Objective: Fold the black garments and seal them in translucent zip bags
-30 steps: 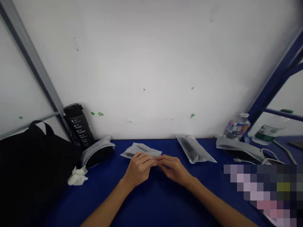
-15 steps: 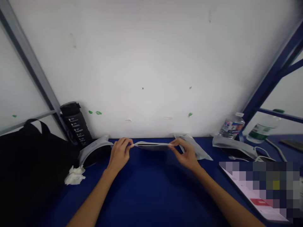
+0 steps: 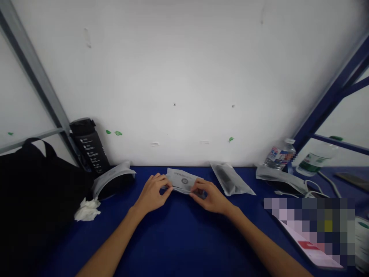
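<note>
A frosted plastic pouch with dark printing and a round logo lies near the back of the blue table, its mouth edge toward me. My left hand pinches the left part of that edge between thumb and fingers. At the right part, my right hand pinches the same edge, fingers curled over it. Just right of my right hand rests another frosted pouch with something dark inside. What the held pouch contains, if anything, cannot be made out.
At left are a black bag, a black bottle, crumpled tissue and a frosted pouch with a dark thing. At right stand clear bottles, a pouch with cables and a partly blurred-out tablet. A white wall rises behind.
Both hands have come closer together and toward me. The pouch, seen edge-on with its mouth parted before, now lies tilted back with its printed face showing.
</note>
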Tool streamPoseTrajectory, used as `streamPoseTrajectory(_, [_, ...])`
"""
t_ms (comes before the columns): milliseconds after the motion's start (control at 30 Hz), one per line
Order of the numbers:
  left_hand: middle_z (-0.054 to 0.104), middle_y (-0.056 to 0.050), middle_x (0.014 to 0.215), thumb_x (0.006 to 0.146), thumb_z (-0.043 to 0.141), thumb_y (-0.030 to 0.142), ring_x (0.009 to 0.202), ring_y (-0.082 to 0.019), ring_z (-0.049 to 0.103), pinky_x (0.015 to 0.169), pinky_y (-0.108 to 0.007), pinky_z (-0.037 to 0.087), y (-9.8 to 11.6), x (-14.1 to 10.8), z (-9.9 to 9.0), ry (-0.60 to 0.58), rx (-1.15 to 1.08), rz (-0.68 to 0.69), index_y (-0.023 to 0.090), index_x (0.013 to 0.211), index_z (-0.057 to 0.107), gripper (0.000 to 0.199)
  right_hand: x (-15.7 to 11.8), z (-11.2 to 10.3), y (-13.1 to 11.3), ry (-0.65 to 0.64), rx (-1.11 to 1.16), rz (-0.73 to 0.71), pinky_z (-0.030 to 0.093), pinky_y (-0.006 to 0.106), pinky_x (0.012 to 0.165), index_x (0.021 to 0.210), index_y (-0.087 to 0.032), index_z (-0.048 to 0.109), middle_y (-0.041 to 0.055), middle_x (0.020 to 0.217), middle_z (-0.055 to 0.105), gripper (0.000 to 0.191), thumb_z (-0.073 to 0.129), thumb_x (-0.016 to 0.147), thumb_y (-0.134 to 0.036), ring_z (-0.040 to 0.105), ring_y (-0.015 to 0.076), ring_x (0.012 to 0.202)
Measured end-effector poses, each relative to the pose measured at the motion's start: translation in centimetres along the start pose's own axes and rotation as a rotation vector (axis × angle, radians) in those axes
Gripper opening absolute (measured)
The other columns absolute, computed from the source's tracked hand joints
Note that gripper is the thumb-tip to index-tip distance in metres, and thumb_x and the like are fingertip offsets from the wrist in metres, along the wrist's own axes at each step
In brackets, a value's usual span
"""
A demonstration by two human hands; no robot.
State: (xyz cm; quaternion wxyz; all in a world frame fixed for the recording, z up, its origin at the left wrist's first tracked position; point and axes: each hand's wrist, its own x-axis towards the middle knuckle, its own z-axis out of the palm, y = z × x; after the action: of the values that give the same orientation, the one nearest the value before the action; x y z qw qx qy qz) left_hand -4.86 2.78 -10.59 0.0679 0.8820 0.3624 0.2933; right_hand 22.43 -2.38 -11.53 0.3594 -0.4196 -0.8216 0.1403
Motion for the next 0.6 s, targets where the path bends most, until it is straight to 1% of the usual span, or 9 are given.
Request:
streamPoseTrajectory(67, [0.072, -0.001, 0.093, 0.098, 0.061, 0.027, 0.090, -0.021, 0.063, 0.100, -0.044, 0.041, 0.3, -0.1, 0.2, 0.022, -0.055, -0.012, 0.022, 0.086, 0.070, 0.016, 0.0, 0.2, -0.1, -0.001, 0.019, -0.004, 0.046, 0.031, 0.069, 0.082, -0.022, 0.068, 0.0017, 0.081, 0.062, 0.014, 0.065, 0.095, -0.026, 0.058, 0.0163, 0.072])
streamPoseTrajectory(133, [0.070, 0.000, 0.089, 0.094, 0.064, 0.023, 0.086, -0.019, 0.063, 0.102, -0.044, 0.041, 0.5, -0.1, 0.5, 0.071, -0.075, 0.000, 0.022, 0.083, 0.069, 0.012, 0.1, 0.5, -0.1, 0.029, 0.068, -0.002, 0.044, 0.030, 0.066, 0.077, -0.021, 0.066, 0.0003, 0.075, 0.060, 0.017, 0.065, 0.094, -0.024, 0.056, 0.0150, 0.068])
streamPoseTrajectory(233, [0.068, -0.001, 0.089, 0.090, 0.066, 0.017, 0.087, -0.020, 0.062, 0.091, -0.040, 0.046, 1.2, -0.1, 1.0, 0.210, -0.016, 0.040, 0.021, 0.085, 0.067, 0.007, 0.1, 1.2, -0.2, 0.145, 0.127, 0.016, 0.041, 0.028, 0.061, 0.073, -0.021, 0.064, -0.0007, 0.070, 0.058, 0.023, 0.068, 0.094, -0.028, 0.053, 0.0138, 0.063])
streamPoseTrajectory(300, [0.067, -0.002, 0.087, 0.094, 0.065, 0.017, 0.085, -0.020, 0.062, 0.084, -0.038, 0.047, 1.9, -0.1, 1.4, 0.279, 0.015, 0.111, 0.021, 0.085, 0.065, 0.010, 0.3, 1.6, -0.6, 0.235, 0.151, 0.035, 0.040, 0.028, 0.059, 0.072, -0.020, 0.063, -0.0007, 0.070, 0.057, 0.027, 0.068, 0.096, -0.031, 0.051, 0.0133, 0.061])
streamPoseTrajectory(333, [0.067, -0.002, 0.087, 0.097, 0.063, 0.017, 0.084, -0.020, 0.063, 0.083, -0.038, 0.049, 2.3, -0.2, 1.7, 0.287, 0.010, 0.161, 0.021, 0.087, 0.065, 0.011, 0.3, 1.7, -0.8, 0.274, 0.163, 0.040, 0.040, 0.028, 0.058, 0.073, -0.020, 0.062, -0.0008, 0.070, 0.056, 0.028, 0.067, 0.097, -0.033, 0.051, 0.0131, 0.061])
streamPoseTrajectory(400, [0.071, -0.004, 0.097, 0.101, 0.060, 0.014, 0.093, -0.020, 0.067, 0.088, -0.037, 0.053, 3.1, -0.3, 2.4, 0.254, -0.028, 0.273, 0.022, 0.100, 0.067, 0.011, 0.4, 1.8, -1.5, 0.340, 0.186, 0.041, 0.041, 0.028, 0.059, 0.074, -0.020, 0.062, -0.0010, 0.071, 0.055, 0.029, 0.066, 0.099, -0.034, 0.051, 0.0128, 0.061])
streamPoseTrajectory(467, [0.072, -0.007, 0.120, 0.100, 0.061, 0.009, 0.112, -0.022, 0.068, 0.099, -0.037, 0.055, 3.7, -0.4, 3.2, 0.201, -0.059, 0.331, 0.023, 0.124, 0.065, 0.028, 0.5, 1.8, -1.9, 0.388, 0.220, 0.042, 0.042, 0.028, 0.060, 0.076, -0.021, 0.061, -0.0009, 0.072, 0.056, 0.029, 0.066, 0.100, -0.035, 0.052, 0.0133, 0.063])
streamPoseTrajectory(533, [0.067, -0.011, 0.138, 0.095, 0.066, 0.008, 0.128, -0.026, 0.063, 0.109, -0.042, 0.053, 4.0, -0.4, 3.9, 0.153, -0.060, 0.296, 0.022, 0.140, 0.057, 0.048, 0.5, 1.6, -2.2, 0.398, 0.272, 0.053, 0.044, 0.028, 0.062, 0.077, -0.021, 0.062, -0.0003, 0.074, 0.058, 0.029, 0.067, 0.101, -0.037, 0.054, 0.0142, 0.066])
streamPoseTrajectory(600, [0.065, -0.012, 0.139, 0.092, 0.074, 0.015, 0.130, -0.031, 0.062, 0.110, -0.048, 0.053, 4.1, -0.5, 4.1, 0.092, -0.058, 0.197, 0.022, 0.141, 0.055, 0.054, 0.4, 1.4, -2.4, 0.370, 0.301, 0.051, 0.046, 0.029, 0.065, 0.078, -0.021, 0.064, 0.0001, 0.075, 0.059, 0.028, 0.067, 0.100, -0.037, 0.056, 0.0149, 0.068])
